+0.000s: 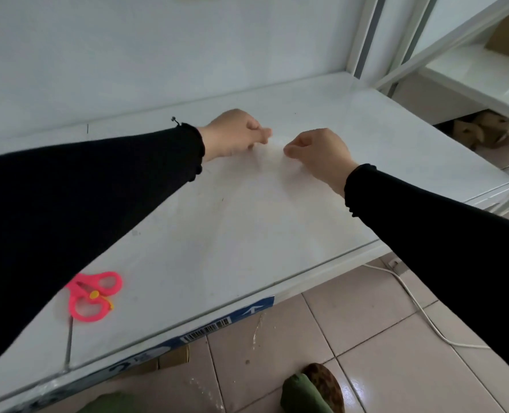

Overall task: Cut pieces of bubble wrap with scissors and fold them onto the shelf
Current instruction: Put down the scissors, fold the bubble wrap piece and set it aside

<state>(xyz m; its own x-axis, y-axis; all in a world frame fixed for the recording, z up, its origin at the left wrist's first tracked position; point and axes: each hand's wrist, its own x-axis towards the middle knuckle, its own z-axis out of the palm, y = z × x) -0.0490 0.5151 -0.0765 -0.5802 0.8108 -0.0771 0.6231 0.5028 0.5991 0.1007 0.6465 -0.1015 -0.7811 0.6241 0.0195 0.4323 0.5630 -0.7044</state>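
Observation:
A pale, almost see-through piece of bubble wrap (272, 186) lies spread on the white shelf (381, 135). My left hand (232, 134) pinches its far edge with curled fingers. My right hand (318, 152) pinches the same far edge a little to the right, close to the left hand. Both arms wear black sleeves. Pink scissors (93, 296) with a yellow pivot lie on the shelf near its front left, partly hidden under my left sleeve.
A white wall rises behind the shelf. White shelf posts (366, 34) and another shelving unit with cardboard boxes (506, 34) stand at the right. Below are floor tiles, a white cable (420, 311), and a box with a blue label (211, 326) under the shelf edge.

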